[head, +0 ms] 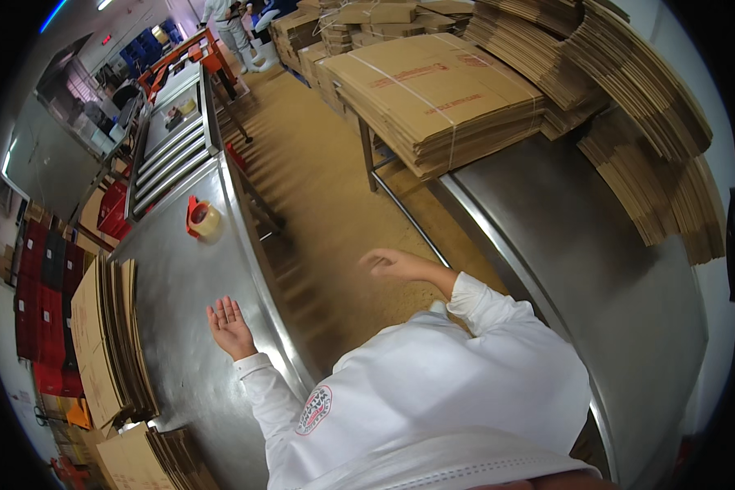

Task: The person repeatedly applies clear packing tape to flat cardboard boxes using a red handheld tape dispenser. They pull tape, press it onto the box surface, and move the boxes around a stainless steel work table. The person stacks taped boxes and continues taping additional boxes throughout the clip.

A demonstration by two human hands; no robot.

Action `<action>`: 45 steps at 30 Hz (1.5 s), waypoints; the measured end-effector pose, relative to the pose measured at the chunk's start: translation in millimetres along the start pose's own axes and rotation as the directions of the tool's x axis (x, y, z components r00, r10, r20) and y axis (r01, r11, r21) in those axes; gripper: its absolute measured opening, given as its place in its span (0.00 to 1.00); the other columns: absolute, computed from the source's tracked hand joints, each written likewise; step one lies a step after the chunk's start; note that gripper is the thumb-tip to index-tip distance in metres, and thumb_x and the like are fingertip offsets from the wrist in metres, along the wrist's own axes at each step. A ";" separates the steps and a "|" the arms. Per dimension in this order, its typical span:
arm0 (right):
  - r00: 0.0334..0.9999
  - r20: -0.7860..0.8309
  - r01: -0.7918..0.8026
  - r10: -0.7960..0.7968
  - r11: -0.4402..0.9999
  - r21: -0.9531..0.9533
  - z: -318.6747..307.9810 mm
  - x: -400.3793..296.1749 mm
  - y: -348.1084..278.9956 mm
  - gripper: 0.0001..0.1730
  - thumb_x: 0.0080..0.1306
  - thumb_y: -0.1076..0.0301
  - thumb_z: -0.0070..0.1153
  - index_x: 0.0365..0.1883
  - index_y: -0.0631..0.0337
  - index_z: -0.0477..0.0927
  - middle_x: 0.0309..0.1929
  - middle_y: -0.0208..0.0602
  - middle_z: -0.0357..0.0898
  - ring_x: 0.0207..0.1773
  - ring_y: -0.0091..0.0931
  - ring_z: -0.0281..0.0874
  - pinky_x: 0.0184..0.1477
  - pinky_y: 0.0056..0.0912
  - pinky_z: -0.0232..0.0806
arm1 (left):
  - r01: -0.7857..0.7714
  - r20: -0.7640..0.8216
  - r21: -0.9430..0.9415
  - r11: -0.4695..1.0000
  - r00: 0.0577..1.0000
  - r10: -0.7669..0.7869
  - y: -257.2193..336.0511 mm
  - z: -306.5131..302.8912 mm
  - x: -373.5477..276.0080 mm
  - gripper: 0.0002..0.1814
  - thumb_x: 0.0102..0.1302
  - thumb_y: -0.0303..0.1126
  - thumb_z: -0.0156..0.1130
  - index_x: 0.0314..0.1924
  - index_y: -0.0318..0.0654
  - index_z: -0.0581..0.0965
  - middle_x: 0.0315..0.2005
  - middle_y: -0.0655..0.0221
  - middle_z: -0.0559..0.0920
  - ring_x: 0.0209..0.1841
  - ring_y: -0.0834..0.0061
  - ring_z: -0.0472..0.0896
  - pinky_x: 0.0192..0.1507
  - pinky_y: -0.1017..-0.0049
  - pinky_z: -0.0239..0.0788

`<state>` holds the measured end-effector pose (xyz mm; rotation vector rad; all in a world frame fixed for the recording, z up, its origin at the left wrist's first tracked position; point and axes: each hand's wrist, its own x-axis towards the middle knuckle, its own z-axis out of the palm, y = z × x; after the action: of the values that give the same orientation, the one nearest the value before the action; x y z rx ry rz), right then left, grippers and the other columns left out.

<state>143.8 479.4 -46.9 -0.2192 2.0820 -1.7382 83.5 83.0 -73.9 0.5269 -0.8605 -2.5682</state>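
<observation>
My left hand [231, 331] is held palm up over the steel table [190, 275] on the left, its fingers extended and nothing in it. My right hand [392, 264] is above the floor between two steel tables, blurred and loosely curved, with no object visible in it. Farther along the left table stands a red tape dispenser [192, 215] with a roll of clear tape [206, 220]. Flattened cardboard boxes [101, 349] stand on edge along that table's outer side. On the right-hand table [625, 318], a strapped stack of flat cardboard boxes [435, 92] lies at the far end.
More cardboard bundles [637, 79] lean against the right wall. A roller conveyor [171, 156] continues from the left table. Red and dark crates [43, 300] are stacked at far left. People in white work clothes [229, 30] stand by the far end of the aisle [306, 141].
</observation>
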 end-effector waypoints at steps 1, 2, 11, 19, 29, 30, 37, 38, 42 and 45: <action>0.993 -0.079 0.089 -0.088 0.996 0.011 -14.6 -3.6 16.7 0.21 0.66 0.63 0.53 0.57 0.56 0.72 0.53 0.34 0.72 0.53 0.25 0.69 0.55 0.30 0.63 | 0.072 0.040 0.006 0.997 0.997 -0.073 -1.9 13.4 0.0 0.26 0.69 0.38 0.48 0.65 0.42 0.59 0.61 0.58 0.62 0.63 0.57 0.64 0.64 0.60 0.59; 0.972 -0.160 0.177 -0.172 0.984 0.014 -30.9 -10.3 33.3 0.21 0.66 0.62 0.53 0.57 0.56 0.71 0.53 0.32 0.72 0.52 0.23 0.69 0.56 0.30 0.63 | 0.072 0.076 0.019 0.997 0.994 -0.073 -6.4 30.5 1.0 0.26 0.69 0.38 0.48 0.65 0.42 0.60 0.61 0.57 0.62 0.63 0.57 0.64 0.64 0.60 0.59; 0.480 -0.810 0.279 -0.336 0.934 -0.222 -194.4 -194.7 28.1 0.13 0.66 0.73 0.51 0.48 0.59 0.77 0.43 0.30 0.79 0.47 0.22 0.74 0.51 0.23 0.65 | 0.270 0.668 0.332 0.904 0.609 -0.427 -147.1 264.2 -96.5 0.28 0.69 0.44 0.45 0.64 0.38 0.61 0.60 0.53 0.66 0.61 0.55 0.68 0.62 0.59 0.60; -0.735 -0.462 0.083 -0.496 0.610 -0.788 -289.2 -405.7 -39.3 0.07 0.66 0.76 0.47 0.39 0.67 0.76 0.38 0.40 0.78 0.45 0.28 0.76 0.49 0.29 0.67 | 0.199 0.750 0.648 0.736 0.006 -0.662 -285.4 425.8 -229.5 0.27 0.69 0.50 0.45 0.62 0.42 0.65 0.56 0.57 0.72 0.58 0.59 0.72 0.60 0.61 0.63; -0.493 -0.755 0.323 -0.432 0.715 -0.620 -422.6 -475.4 -68.0 0.33 0.72 0.47 0.37 0.69 0.56 0.55 0.69 0.36 0.55 0.72 0.31 0.48 0.70 0.34 0.42 | -0.067 0.744 0.667 0.742 0.019 -0.667 -411.5 577.8 -360.9 0.46 0.62 0.64 0.49 0.71 0.53 0.44 0.67 0.51 0.51 0.67 0.51 0.55 0.62 0.50 0.54; -0.468 -0.792 0.401 -0.392 0.704 -0.586 -419.6 -457.3 -78.1 0.33 0.72 0.46 0.34 0.69 0.55 0.53 0.70 0.35 0.53 0.72 0.30 0.47 0.71 0.34 0.42 | -0.067 0.743 0.670 0.740 0.066 -0.667 -418.2 589.2 -361.9 0.48 0.61 0.66 0.50 0.72 0.53 0.42 0.68 0.50 0.48 0.68 0.49 0.53 0.63 0.48 0.52; -0.452 -0.871 0.618 -0.191 0.638 -0.460 -409.9 -429.8 -88.3 0.35 0.71 0.38 0.26 0.71 0.46 0.49 0.72 0.32 0.48 0.73 0.30 0.45 0.71 0.35 0.46 | 0.075 0.655 0.734 0.675 0.185 -0.733 -448.6 636.0 -386.4 0.54 0.56 0.73 0.48 0.71 0.49 0.43 0.68 0.47 0.47 0.68 0.44 0.51 0.62 0.41 0.49; -0.458 -0.871 0.628 -0.179 0.628 -0.460 -408.7 -427.9 -91.2 0.35 0.71 0.38 0.26 0.71 0.45 0.49 0.72 0.32 0.48 0.74 0.31 0.45 0.70 0.34 0.47 | 0.104 0.655 0.729 0.676 0.179 -0.734 -452.9 637.5 -389.5 0.55 0.55 0.73 0.48 0.71 0.48 0.43 0.68 0.47 0.48 0.68 0.44 0.52 0.62 0.42 0.50; -0.482 -0.860 0.647 -0.166 0.595 -0.477 -404.8 -419.8 -95.5 0.33 0.72 0.40 0.27 0.70 0.45 0.51 0.70 0.32 0.52 0.72 0.31 0.48 0.69 0.35 0.49 | 0.230 0.770 0.603 0.764 0.083 -0.633 -472.1 635.2 -383.1 0.57 0.53 0.76 0.46 0.71 0.46 0.44 0.68 0.50 0.50 0.66 0.43 0.54 0.64 0.46 0.51; -0.487 -0.862 0.683 -0.137 0.555 -0.474 -414.6 -418.5 -87.9 0.30 0.73 0.43 0.30 0.67 0.47 0.56 0.66 0.32 0.59 0.68 0.31 0.55 0.67 0.36 0.53 | 0.391 0.796 0.515 0.763 0.113 -0.595 -472.7 629.9 -379.3 0.54 0.56 0.75 0.43 0.71 0.46 0.44 0.68 0.49 0.46 0.68 0.42 0.50 0.66 0.47 0.49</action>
<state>337.8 993.7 182.5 0.9579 2.4411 -3.9456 9.8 915.7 181.3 -1.1180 -1.4691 -3.4020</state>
